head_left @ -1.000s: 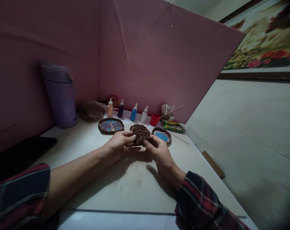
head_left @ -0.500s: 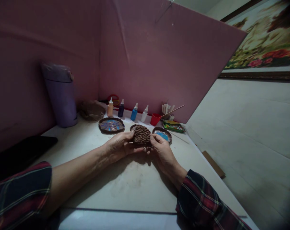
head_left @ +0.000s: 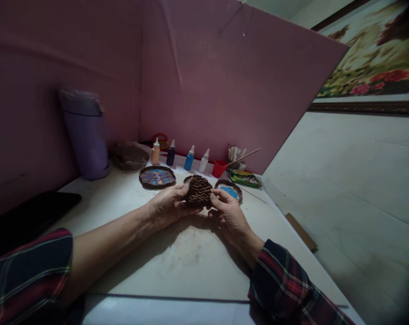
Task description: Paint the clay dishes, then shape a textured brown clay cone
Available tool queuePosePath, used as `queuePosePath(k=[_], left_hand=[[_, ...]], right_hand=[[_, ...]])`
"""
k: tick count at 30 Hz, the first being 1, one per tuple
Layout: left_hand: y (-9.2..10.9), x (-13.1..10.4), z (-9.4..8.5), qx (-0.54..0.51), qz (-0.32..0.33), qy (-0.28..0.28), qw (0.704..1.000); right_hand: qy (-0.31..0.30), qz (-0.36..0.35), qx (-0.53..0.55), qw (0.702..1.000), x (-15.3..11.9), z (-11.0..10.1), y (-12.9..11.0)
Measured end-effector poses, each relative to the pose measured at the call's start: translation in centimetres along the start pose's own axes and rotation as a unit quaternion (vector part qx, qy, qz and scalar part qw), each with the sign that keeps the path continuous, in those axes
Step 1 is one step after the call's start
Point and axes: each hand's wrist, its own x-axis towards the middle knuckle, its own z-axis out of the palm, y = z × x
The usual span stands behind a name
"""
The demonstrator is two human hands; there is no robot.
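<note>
A dark brown clay piece (head_left: 199,190), its surface covered in overlapping bumpy rows, is held up above the white table (head_left: 184,271). My left hand (head_left: 168,202) grips its left side, thumb on the front and fingers underneath. At the right edge, my right hand (head_left: 226,210) pinches it between thumb and fingers. Just behind lie a brown clay dish with blue and purple strokes (head_left: 157,177) and another clay dish with blue and white paint (head_left: 229,191), partly covered by my right hand.
Several small paint bottles (head_left: 189,159) line the back, beside a red cup (head_left: 219,169) with a brush across it. A green packet (head_left: 245,178) lies at the right. A purple tumbler (head_left: 85,135) and a wrapped brown lump (head_left: 130,155) stand left, near a black flat object (head_left: 31,212).
The clay piece has tilted more upright, its bumpy face turning toward me. My right fingers have curled in slightly at its edge, while my left hand stays nearly in place.
</note>
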Motion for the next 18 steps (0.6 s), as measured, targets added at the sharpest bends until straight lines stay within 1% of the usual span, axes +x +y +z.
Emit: queuePosePath(k=[3, 7, 10, 13, 18], left_hand=[[0.18, -0.32, 0.39, 0.0, -0.002, -0.004, 1.0], [0.31, -0.46, 0.76, -0.014, -0.002, 0.005, 1.0], [0.24, -0.27, 0.69, -0.035, -0.001, 0.009, 0.999], [0.07, -0.03, 0.43, -0.052, 0.005, 0.0, 0.999], [0.03, 0.11, 0.25, -0.06, -0.005, 0.005, 0.998]], right_hand=[[0.003, 0.009, 0.008, 1.0, -0.01, -0.05, -0.02], [0.011, 0.018, 0.01, 1.0, -0.07, -0.02, -0.14], [0.017, 0.013, 0.014, 1.0, -0.02, -0.02, -0.18], [0.018, 0.008, 0.026, 0.999, 0.08, -0.05, -0.16], [0.009, 0.008, 0.022, 1.0, 0.06, 0.0, -0.2]])
